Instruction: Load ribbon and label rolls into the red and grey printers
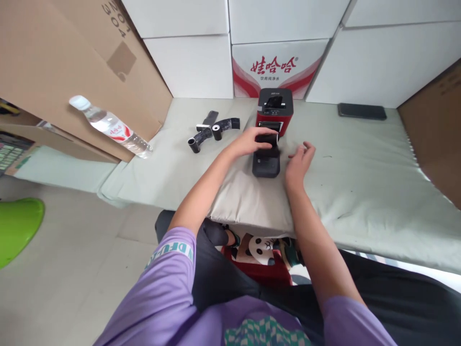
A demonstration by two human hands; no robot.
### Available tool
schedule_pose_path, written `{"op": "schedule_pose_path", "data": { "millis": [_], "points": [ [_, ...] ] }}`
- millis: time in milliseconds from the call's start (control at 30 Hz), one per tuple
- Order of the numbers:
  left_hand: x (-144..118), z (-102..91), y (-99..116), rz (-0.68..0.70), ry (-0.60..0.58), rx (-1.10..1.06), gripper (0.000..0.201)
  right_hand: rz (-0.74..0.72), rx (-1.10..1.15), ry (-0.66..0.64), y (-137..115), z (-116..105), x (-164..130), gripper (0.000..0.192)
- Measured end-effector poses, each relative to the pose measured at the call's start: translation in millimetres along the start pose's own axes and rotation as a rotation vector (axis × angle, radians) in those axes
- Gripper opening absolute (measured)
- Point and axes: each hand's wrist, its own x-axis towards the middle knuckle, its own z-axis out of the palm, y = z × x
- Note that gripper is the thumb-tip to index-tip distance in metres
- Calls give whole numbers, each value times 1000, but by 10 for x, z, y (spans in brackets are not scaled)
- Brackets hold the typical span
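Left hand (pixel 254 138) is pinching a glossy black cylindrical roll (pixel 267 139), fingers on the far side, thumb on the near side. Roll is sitting under that grip, just in front of the open face of a red-and-black boxy machine (pixel 288 124), which is standing beyond the left fingertips.

Key relation: roll's long axis is running crosswise, left hand towards right hand, roughly parallel to the machine's front. Pale-rimmed end is facing the right hand (pixel 300 161); other end is hiding under the left fingers.

Left is the nearer hand, in contact. Right is hanging loose beside the folded-down black flap (pixel 266 168), fingers half curled and apart, holding nothing. Can't tell if it's touching the grey-green cloth-covered bench (pixel 345 173). 2 small black tubes (pixel 194 145) are lying left of the left hand.
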Motion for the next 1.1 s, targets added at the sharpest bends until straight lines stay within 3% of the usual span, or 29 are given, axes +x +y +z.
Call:
{"op": "schedule_pose_path", "data": {
  "millis": [200, 333, 500, 667, 900, 1100],
  "points": [
    [41, 60, -22, 13, -25, 330, 31, 215, 34, 134, 67, -116, 240, 57],
    [22, 190, -108, -53, 86, 481, 26, 213, 29, 139, 96, -67, 219, 55],
    [-4, 322, -120, -86, 167, 512, 32, 99, 4, 139, 150, -27, 191, 54],
    [-34, 361, -81, -126, 225, 507, 31, 187, 26, 171, 94, -34, 193, 47],
    [-4, 387, -49, -144, 197, 564, 11, 187, 16, 138, 84, -37, 205, 38],
    [-7, 363, -1, -131, 153, 619, 8, 167, -3, 116, 86, -35, 210, 40]
  ]
}}
